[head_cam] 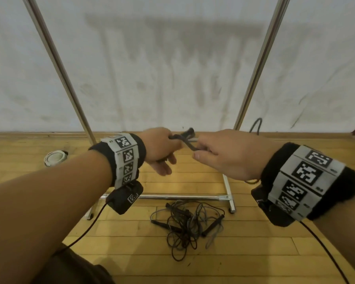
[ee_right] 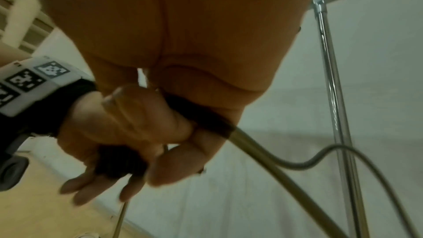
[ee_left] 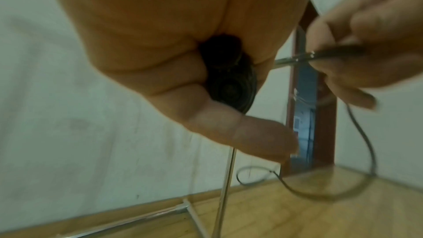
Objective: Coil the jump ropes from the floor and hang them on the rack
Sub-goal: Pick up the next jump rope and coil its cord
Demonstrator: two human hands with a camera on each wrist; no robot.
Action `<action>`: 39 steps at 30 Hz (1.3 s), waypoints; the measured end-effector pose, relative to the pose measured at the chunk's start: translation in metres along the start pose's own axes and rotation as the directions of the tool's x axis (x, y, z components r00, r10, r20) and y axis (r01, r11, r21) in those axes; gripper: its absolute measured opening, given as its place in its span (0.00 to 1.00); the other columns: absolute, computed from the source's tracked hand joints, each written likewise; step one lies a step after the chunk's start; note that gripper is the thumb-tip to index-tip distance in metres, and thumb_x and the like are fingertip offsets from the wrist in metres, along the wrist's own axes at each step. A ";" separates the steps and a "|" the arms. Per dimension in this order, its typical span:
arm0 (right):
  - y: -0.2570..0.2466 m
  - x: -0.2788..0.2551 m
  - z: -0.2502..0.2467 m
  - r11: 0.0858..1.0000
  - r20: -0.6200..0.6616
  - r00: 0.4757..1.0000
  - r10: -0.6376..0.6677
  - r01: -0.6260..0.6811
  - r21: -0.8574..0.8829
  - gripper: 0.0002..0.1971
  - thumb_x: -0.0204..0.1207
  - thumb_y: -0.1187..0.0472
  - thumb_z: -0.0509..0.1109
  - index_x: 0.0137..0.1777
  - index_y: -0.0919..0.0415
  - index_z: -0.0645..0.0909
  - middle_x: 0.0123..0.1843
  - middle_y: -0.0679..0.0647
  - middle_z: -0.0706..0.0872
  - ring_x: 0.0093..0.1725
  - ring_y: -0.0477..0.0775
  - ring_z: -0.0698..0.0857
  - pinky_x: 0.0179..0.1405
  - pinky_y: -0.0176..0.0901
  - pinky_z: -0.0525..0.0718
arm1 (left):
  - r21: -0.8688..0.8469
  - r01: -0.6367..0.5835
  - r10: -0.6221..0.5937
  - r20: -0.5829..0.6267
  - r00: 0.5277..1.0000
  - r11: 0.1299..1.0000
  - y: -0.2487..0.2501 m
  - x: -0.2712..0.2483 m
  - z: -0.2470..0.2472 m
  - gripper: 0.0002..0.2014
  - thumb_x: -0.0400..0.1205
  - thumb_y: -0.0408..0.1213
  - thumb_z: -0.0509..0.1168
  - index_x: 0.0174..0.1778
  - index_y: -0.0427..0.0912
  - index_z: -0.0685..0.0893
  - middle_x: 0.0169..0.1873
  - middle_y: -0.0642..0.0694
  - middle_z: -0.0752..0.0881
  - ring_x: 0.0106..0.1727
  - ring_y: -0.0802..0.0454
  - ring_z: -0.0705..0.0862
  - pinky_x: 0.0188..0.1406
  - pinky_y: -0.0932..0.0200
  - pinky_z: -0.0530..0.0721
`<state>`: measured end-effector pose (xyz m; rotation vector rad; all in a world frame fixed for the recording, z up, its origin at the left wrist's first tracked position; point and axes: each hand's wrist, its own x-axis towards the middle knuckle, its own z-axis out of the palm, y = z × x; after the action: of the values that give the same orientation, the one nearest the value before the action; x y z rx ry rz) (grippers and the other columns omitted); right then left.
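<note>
At chest height in the head view, my left hand grips the black handle of a jump rope. My right hand pinches the second black handle right beside it. In the left wrist view the round handle end sits in my left palm, while the right hand pinches a handle with a metal tip. Its grey cord hangs in a loop to the floor. Several more jump ropes lie tangled on the wooden floor below. The rack's top bar is out of view.
The metal rack's two uprights rise in front of a white wall, and its base bar lies just behind the rope pile. A white roll sits on the floor at the left. A cord loop shows by the right upright.
</note>
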<state>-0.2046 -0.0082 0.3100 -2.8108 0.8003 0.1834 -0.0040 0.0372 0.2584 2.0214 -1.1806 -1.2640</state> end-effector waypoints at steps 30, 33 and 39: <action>0.026 0.009 0.019 0.998 0.195 0.980 0.048 -0.054 0.024 0.10 0.83 0.43 0.68 0.46 0.45 0.85 0.37 0.46 0.89 0.38 0.44 0.85 0.38 0.39 0.82 | 0.471 -0.269 -0.021 0.524 0.851 0.840 0.004 -0.024 0.040 0.16 0.85 0.52 0.75 0.56 0.43 0.87 0.36 0.46 0.94 0.32 0.54 0.91 0.33 0.61 0.90; 0.013 0.009 0.011 0.987 0.119 0.993 0.012 0.008 -0.163 0.10 0.84 0.45 0.66 0.47 0.47 0.85 0.38 0.44 0.84 0.37 0.43 0.80 0.37 0.39 0.79 | 0.481 -0.171 -0.032 0.385 0.922 0.860 -0.004 -0.010 0.043 0.16 0.85 0.48 0.75 0.64 0.47 0.83 0.39 0.43 0.95 0.32 0.50 0.91 0.33 0.57 0.91; 0.004 0.006 0.006 0.993 0.019 0.999 0.042 -0.040 -0.113 0.13 0.90 0.47 0.56 0.55 0.50 0.80 0.43 0.48 0.83 0.41 0.48 0.81 0.43 0.47 0.82 | 0.192 -0.144 0.133 0.070 0.989 0.971 -0.006 0.006 0.023 0.03 0.88 0.44 0.71 0.54 0.52 0.83 0.48 0.42 0.91 0.37 0.50 0.94 0.30 0.55 0.91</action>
<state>-0.2021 -0.0127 0.3026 -2.8935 0.8695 0.2736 -0.0204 0.0360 0.2406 2.0097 -1.4992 -1.1837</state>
